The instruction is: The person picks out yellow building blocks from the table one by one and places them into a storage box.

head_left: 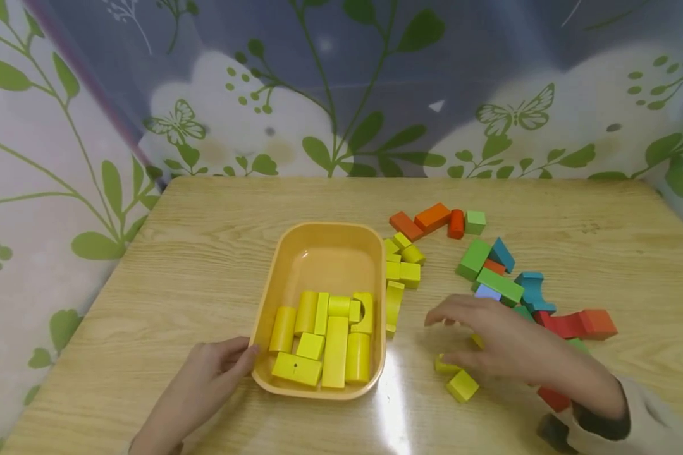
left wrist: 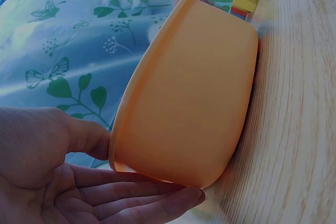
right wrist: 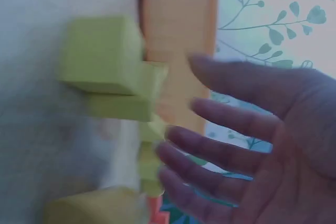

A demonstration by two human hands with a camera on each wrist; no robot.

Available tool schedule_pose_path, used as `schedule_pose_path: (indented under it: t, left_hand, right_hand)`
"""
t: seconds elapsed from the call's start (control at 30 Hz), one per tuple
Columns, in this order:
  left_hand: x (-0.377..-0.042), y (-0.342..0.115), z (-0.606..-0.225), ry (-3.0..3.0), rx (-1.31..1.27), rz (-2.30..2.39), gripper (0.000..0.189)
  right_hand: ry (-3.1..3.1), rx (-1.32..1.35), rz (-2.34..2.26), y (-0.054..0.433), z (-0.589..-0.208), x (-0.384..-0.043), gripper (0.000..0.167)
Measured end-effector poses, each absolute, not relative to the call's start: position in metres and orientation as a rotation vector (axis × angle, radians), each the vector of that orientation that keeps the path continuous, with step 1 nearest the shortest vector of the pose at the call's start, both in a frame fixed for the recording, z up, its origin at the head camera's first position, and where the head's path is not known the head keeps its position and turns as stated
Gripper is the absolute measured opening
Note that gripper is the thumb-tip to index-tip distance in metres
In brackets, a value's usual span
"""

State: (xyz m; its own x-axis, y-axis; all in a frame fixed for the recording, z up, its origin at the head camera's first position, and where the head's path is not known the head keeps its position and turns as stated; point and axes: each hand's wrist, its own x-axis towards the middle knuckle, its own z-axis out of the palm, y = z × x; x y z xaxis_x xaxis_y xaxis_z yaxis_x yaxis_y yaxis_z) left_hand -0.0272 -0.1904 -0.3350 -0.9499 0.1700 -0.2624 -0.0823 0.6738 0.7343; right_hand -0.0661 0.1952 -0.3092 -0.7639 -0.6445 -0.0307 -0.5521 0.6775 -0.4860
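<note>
An orange tray (head_left: 319,256) on the wooden table holds several yellow blocks (head_left: 324,338). My left hand (head_left: 205,379) rests against the tray's near left corner, thumb on the rim (left wrist: 113,145), fingers straight under the wall (left wrist: 199,103). My right hand (head_left: 489,344) hovers open over the table right of the tray, fingers spread (right wrist: 231,119), nothing in it. Under and beside it lie loose yellow blocks (head_left: 462,385), blurred in the right wrist view as yellow blocks (right wrist: 105,56). More yellow blocks (head_left: 401,272) line the tray's right side.
Orange, red, green and blue blocks (head_left: 501,278) are scattered at the right of the table (head_left: 193,253). A red block (head_left: 554,399) lies under my right forearm. A leaf-patterned curtain (head_left: 341,88) closes off the back and left sides.
</note>
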Motion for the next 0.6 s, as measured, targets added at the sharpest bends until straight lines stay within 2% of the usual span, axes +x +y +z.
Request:
schedule_pose_path:
  t: [0.17, 0.43, 0.6]
  left_hand:
    - [-0.027, -0.190, -0.335, 2.577, 0.066, 1.148, 0.032]
    - [-0.027, -0.189, -0.335, 2.574, 0.045, 1.144, 0.034]
    - [-0.027, -0.189, -0.335, 2.575, 0.051, 1.144, 0.033]
  right_hand:
    - [2.588, -0.968, -0.654, 0.213, -0.330, -0.048, 0.044]
    - [2.679, -0.929, -0.702, 0.207, -0.341, -0.039, 0.020]
    - [2.701, -0.940, -0.731, 0.200, -0.343, -0.039, 0.015]
